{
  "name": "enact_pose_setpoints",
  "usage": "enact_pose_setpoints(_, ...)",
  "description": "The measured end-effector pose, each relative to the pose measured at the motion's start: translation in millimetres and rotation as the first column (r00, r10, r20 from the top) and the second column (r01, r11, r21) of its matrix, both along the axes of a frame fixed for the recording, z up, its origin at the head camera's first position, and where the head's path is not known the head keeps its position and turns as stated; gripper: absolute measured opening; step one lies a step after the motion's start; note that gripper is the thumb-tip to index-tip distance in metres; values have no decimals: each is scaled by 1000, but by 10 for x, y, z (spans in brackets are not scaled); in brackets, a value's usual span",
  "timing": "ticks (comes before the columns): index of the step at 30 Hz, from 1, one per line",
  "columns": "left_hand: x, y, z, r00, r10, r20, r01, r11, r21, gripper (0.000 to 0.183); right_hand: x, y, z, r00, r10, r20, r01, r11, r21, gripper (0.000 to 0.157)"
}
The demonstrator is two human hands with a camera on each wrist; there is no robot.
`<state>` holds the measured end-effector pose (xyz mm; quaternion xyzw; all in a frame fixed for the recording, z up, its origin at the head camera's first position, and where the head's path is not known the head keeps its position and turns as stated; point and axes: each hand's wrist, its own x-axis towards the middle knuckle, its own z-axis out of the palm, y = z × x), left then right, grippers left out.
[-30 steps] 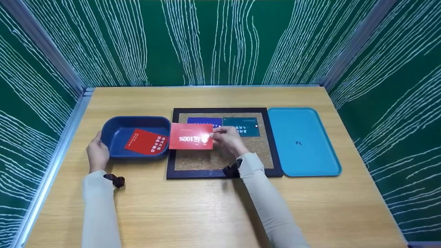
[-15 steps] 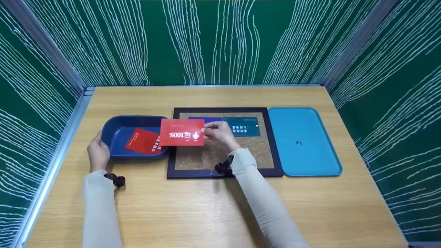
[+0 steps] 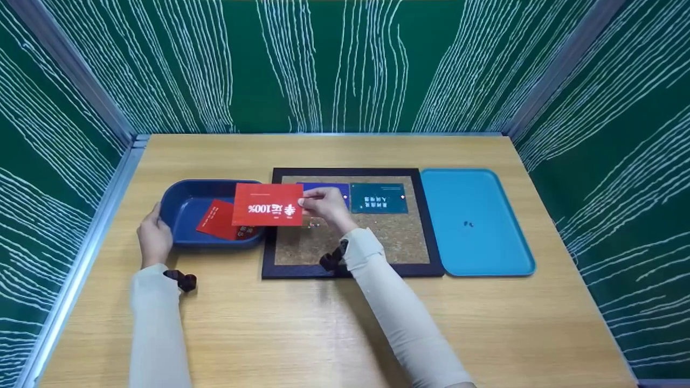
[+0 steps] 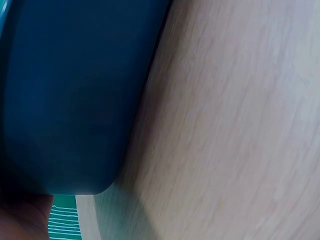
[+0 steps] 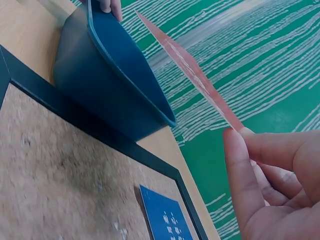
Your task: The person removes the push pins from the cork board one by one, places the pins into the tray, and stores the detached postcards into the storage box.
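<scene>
Notably, pinched card (image 3: 268, 205) — head view broad, right wrist view slim.

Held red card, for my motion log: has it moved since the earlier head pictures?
Yes: against the cork board, the held red card has moved left, toward the blue bin.

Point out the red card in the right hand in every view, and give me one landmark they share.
Head: left of centre, the red card in the right hand covers part of the dark blue tub in the picture.
Left wrist: not in it.
Right wrist: upper middle, slanting, seen nearly edge-on.
Shared landmark: the dark blue tub, left of centre in all three.
</scene>
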<state>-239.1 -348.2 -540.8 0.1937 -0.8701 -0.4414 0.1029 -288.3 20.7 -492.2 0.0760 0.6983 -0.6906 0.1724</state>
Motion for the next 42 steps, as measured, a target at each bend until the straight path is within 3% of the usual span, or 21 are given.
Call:
enact_pose_setpoints(9, 8, 3, -2, 999, 23, -37, -24, 999, -42, 47, 15, -216, 7, 999, 12, -41, -12, 1000, 3, 22)
enact_pose_setpoints(18, 6, 8, -1, 1000, 20, -24, -20, 1000, -12, 47, 30, -446, -64, 995, -3, -96, 5, 1000, 22, 21)
enact_pose_setpoints(27, 6, 7, 16, 1000, 14, -3, -14, 1000, -14, 48, 66, -652, -56, 994, -54, -97, 57, 998, 28, 21)
enact_pose_setpoints(32, 16, 1, 11, 1000, 14, 9, -14, 1000, -12, 48, 89, -757, -75, 992, -63, -110, 63, 998, -8, 22)
enact_pose_setpoints(39, 13, 16, -20, 998, 20, -63, -23, 999, -46, 46, 132, -881, -141, 987, -92, -135, 82, 993, -81, 21)
enact_pose_setpoints(42, 3, 19, -20, 998, 17, -56, -19, 999, -29, 47, 148, -922, -158, 984, -96, -152, 86, 994, -75, 21)
